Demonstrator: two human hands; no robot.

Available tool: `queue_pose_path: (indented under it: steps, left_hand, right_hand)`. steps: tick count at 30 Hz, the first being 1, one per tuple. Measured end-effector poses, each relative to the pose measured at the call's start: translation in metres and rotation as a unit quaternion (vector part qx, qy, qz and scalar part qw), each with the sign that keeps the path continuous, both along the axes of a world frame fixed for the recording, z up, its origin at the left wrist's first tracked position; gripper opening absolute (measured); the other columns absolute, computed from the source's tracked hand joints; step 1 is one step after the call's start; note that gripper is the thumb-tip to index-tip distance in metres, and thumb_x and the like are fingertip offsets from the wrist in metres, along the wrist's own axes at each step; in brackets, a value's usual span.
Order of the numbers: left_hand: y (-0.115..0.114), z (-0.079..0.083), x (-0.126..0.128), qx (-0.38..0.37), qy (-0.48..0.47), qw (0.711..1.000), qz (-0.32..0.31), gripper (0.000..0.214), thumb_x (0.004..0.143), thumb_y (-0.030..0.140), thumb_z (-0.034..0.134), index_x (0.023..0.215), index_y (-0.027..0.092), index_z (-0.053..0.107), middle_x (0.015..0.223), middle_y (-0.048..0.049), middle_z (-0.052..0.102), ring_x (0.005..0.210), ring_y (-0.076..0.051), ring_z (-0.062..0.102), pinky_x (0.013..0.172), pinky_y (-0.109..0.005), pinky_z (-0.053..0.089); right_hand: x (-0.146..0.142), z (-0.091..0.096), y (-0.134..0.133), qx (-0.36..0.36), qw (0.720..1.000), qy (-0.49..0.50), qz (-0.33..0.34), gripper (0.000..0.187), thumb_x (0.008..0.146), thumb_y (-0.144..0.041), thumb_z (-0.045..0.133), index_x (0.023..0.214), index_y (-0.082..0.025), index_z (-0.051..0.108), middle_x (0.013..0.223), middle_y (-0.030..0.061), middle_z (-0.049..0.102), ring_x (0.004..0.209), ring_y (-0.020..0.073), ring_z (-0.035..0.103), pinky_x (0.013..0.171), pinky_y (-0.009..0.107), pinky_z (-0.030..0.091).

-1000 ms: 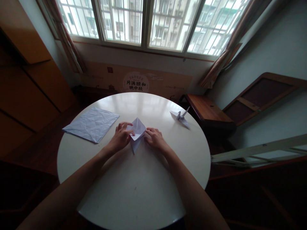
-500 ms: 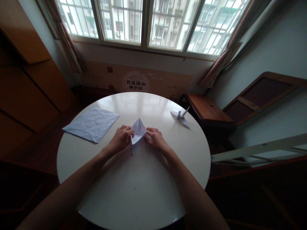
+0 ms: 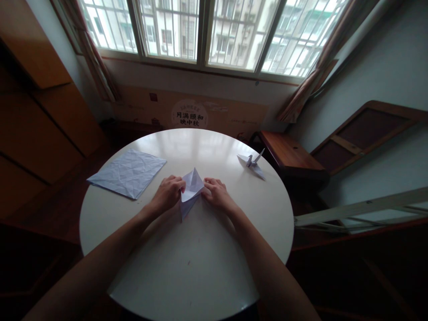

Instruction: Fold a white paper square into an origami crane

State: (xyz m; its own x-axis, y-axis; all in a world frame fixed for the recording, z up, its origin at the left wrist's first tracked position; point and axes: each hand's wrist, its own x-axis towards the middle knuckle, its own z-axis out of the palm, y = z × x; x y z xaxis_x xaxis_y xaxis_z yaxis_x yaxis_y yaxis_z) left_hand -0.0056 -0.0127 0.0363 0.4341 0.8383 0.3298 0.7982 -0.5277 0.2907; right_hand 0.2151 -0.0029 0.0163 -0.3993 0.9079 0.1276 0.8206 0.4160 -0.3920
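Between my two hands, just above the middle of the white round table [image 3: 180,276], is a folded sheet of white origami paper [image 3: 193,185]. Its upper flap is spread into a shallow pocket, with one point toward the window and another toward me. My left hand [image 3: 170,191] pinches the paper's left edge, the thumb pressing inside the flap. On the opposite side, my right hand [image 3: 214,191] has its closed fingers on the right corner. The undersides of the paper and some fingertips are hidden.
A creased square sheet of white paper [image 3: 132,171] lies at the table's left. Toward the right edge sits a finished paper crane [image 3: 252,163]. Beyond the table are a wooden bench [image 3: 290,151] on the right and a barred window [image 3: 207,33] ahead.
The folded paper has shifted slightly toward me, its lower point reaching lower left. My left hand has moved very little to the left; my right hand stays almost where it was.
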Motion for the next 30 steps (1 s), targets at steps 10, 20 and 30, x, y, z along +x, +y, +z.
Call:
queue_pose_path:
  steps: [10,20,30]
  left_hand:
    - [0.000,0.000,0.001,-0.014,-0.027,0.999,0.014,0.023,0.079,0.006,0.047,0.067,0.020,0.061,0.075,-0.0058,0.061,0.083,-0.023,0.055,0.075,-0.033,0.044]
    - [0.017,-0.004,-0.018,0.018,-0.107,0.994,-0.012,0.029,0.082,0.008,0.042,0.080,0.020,0.069,0.093,-0.0058,0.066,0.094,-0.022,0.056,0.086,-0.035,0.047]
    - [0.003,0.007,-0.008,0.034,-0.062,0.989,-0.131,0.031,0.076,0.004,0.049,0.089,0.024,0.069,0.101,-0.0007,0.071,0.109,-0.022,0.053,0.106,-0.046,0.028]
  right_hand:
    - [0.000,0.002,-0.002,0.004,1.000,0.008,0.003,0.033,0.089,-0.030,0.057,0.122,-0.025,0.062,0.138,0.0087,0.051,0.127,0.0255,0.041,0.104,0.044,0.033]
    - [0.001,-0.008,0.003,0.034,0.996,0.083,-0.001,0.033,0.087,-0.027,0.058,0.119,-0.022,0.064,0.127,0.0094,0.059,0.120,0.0251,0.049,0.103,0.043,0.036]
    - [-0.002,0.003,0.002,0.103,0.977,0.187,-0.011,0.034,0.087,-0.016,0.051,0.118,-0.018,0.062,0.108,0.0099,0.065,0.105,0.0231,0.058,0.094,0.040,0.043]
